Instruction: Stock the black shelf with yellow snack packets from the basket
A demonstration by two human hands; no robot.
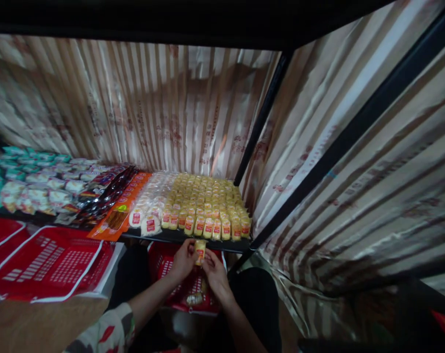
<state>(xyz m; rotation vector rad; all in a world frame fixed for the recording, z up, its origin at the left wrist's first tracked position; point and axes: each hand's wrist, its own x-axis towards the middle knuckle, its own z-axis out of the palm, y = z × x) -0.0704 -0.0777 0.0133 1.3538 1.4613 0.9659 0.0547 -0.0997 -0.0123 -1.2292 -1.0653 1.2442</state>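
Observation:
Both my hands hold one small yellow packet with a red label just below the front edge of a dark shelf. My left hand pinches its left side and my right hand grips its right side. On the shelf above stand several rows of the same yellow packets, with white packets to their left. Under my hands sits a red plastic basket with another packet lying in it.
Orange packs, dark packs and green-and-white packs fill the shelf's left part. Red baskets lie at the lower left. Striped sheeting hangs behind and to the right, crossed by black frame bars.

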